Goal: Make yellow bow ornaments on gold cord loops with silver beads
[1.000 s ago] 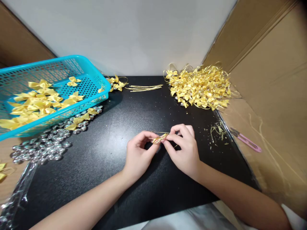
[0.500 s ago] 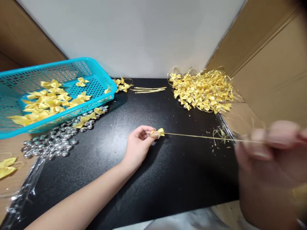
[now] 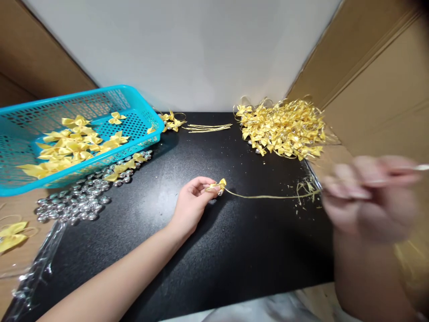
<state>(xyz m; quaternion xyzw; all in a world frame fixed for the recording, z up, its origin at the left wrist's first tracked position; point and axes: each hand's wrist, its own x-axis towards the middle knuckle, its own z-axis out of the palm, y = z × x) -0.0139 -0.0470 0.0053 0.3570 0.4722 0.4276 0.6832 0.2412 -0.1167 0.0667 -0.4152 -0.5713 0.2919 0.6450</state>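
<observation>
My left hand (image 3: pixel 197 197) pinches a small yellow ribbon bow (image 3: pixel 222 183) between thumb and fingers above the black tabletop. A silver bell or bead shows just under the bow. From the bow a thin gold cord (image 3: pixel 264 197) runs right in a slight sag to my right hand (image 3: pixel 365 197). That hand is closed and blurred by motion, with the cord's far end at its near edge. A thin pale tip (image 3: pixel 421 167) sticks out past its fingers; its kind cannot be made out.
A turquoise basket (image 3: pixel 147 100) of yellow bows stands at left, with silver beads (image 3: pixel 73 201) before it. Several cut gold cords (image 3: pixel 209 128) lie at the back. A heap of finished bows (image 3: pixel 281 127) sits back right, cord scraps (image 3: pixel 306 190) nearer. Cardboard walls (image 3: pixel 375 80) flank the table.
The cord was taut and straight; now it hangs slack. My right hand has moved slightly left and up. My left hand still grips the bow, which has turned a little.
</observation>
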